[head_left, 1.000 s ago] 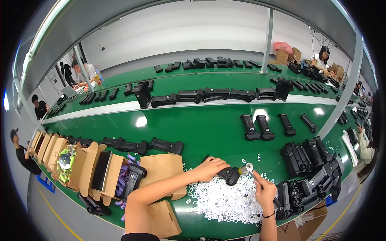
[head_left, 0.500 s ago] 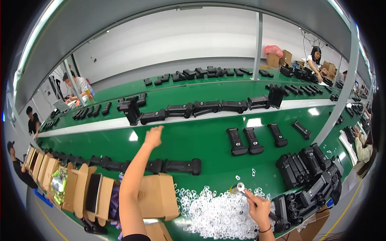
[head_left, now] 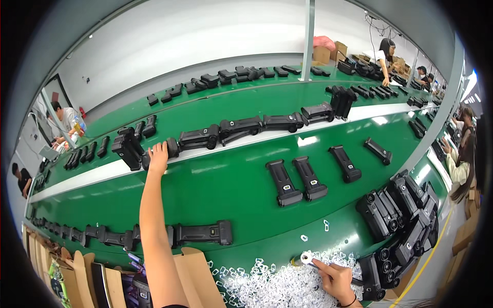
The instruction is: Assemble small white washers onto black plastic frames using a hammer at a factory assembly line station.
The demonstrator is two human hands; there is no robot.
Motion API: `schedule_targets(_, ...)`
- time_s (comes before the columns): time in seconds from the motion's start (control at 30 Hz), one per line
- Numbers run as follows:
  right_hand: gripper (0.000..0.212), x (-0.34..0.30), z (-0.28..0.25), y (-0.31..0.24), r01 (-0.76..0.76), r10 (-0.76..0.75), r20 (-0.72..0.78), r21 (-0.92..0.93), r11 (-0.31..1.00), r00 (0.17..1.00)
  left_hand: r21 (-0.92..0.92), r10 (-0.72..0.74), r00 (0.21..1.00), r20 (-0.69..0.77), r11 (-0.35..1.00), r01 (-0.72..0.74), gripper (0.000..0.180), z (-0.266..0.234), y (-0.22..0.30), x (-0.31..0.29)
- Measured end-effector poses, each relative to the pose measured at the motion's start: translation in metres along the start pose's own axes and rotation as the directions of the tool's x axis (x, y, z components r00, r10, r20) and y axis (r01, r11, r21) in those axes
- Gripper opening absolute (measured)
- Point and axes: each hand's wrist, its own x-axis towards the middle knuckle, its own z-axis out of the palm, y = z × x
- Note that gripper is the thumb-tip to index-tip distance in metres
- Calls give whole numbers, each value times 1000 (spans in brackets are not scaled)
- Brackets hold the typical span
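Note:
My left hand reaches across the green bench to a row of black plastic casings on a white strip. Its fingers close over one black casing, whose middle is hidden under them. An upright stack of casings stands just left of that hand. My right hand grips a small hammer with a round metal head and a dark handle. The hammer head is over the upper edge of a heap of small clear plastic pieces.
Several casings lie spaced apart on the green bench. At right is a pile of black casings. Open cardboard boxes line the near left edge. A grey post rises at right. A co-worker sits across the bench.
My left hand has moved left and forward onto a casing in the row and closed over it. My right hand still holds the hammer near the heap. The view has turned.

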Motion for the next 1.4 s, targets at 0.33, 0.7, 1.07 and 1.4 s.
schedule_targets(0.33, 40, -1, -8, 6, 47, -23, -131, 179, 983, 991, -444, 647, 762, -11, 680, -583, 68, -178, 188, -165)
schedule_targets(0.7, 48, -5, -21, -26, 350, -209, -464, 242, 905, 861, -913, 601, 797, -56, 293, -285, 58, -177, 235, -262)
schedule_targets(1.07, 57, 24, 13, -18, 268, -281, -163, -96, 959, 946, -957, 493, 869, -43, 230, -178, 16, -177, 244, -263)
schedule_targets(1.4, 50, 19, 15, -15, 220, -219, -155, -7, 975, 963, -1000, 664, 748, -14, 9, -28, 12, -190, 217, -240)
